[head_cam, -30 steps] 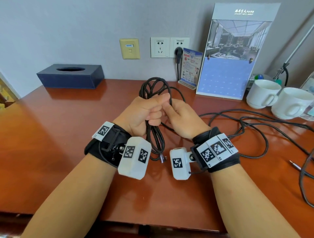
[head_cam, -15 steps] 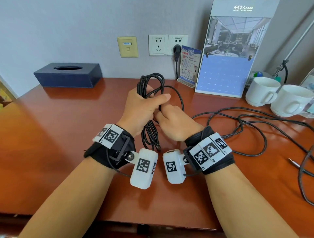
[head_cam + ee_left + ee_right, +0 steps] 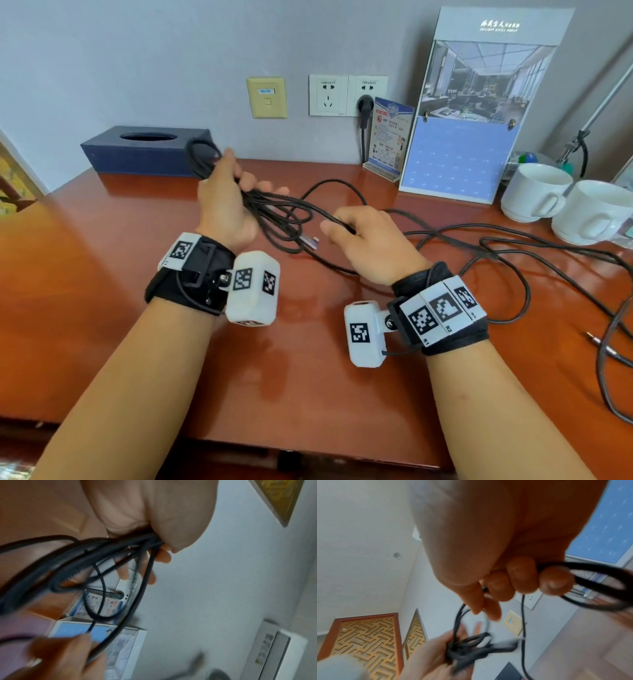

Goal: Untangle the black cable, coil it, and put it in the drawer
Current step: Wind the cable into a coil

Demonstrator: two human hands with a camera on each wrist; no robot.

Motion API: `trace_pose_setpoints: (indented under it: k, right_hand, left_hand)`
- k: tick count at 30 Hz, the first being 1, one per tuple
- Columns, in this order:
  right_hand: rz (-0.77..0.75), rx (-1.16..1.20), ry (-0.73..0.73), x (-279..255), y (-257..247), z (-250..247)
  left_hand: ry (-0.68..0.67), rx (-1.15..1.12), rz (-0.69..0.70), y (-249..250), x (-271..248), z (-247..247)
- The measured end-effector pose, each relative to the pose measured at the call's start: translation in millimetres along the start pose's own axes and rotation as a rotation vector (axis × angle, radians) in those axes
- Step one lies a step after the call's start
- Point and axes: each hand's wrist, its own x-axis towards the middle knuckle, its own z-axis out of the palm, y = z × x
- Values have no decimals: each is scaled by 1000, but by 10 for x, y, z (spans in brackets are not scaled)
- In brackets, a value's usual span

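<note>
The black cable (image 3: pixel 284 219) is partly gathered into several loops that my left hand (image 3: pixel 239 192) holds above the wooden desk (image 3: pixel 102 274), thumb pinching the bundle against the palm. The loops lie tilted, one end poking up to the left, the other fanning right, with a connector end (image 3: pixel 310 241) hanging below. My right hand (image 3: pixel 346 228) grips a single strand of the cable (image 3: pixel 599 588) with curled fingers, a short way right of the bundle. The remaining cable trails loosely across the desk to the right (image 3: pixel 479 246). The left wrist view shows the bundle (image 3: pixel 77 555) under my thumb. No drawer is in view.
A dark blue tissue box (image 3: pixel 144 150) stands at the back left. A calendar stand (image 3: pixel 459 161), a small card (image 3: pixel 390 137) and two white mugs (image 3: pixel 534 192) line the back right. A plug (image 3: pixel 364 106) sits in the wall socket. Another cable with a jack (image 3: pixel 603 346) lies at the far right.
My hands have come apart. The left hand swung the bundle from upright to tilted toward the left, and the right hand moved right, drawing out a strand.
</note>
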Motion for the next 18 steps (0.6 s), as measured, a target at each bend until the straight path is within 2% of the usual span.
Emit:
trace_pose_setpoints:
  k: [6, 11, 14, 18]
  right_hand:
    - [96, 38, 7, -8, 77, -98]
    - [245, 53, -202, -28, 100, -185]
    - [235, 15, -272, -31, 83, -189]
    - [186, -11, -327, -19, 80, -130]
  left_hand:
    - [119, -182, 71, 183, 223, -192]
    - [141, -196, 46, 184, 295, -292]
    - [48, -98, -9, 164, 286, -265]
    - [-217, 118, -238, 30, 187, -168]
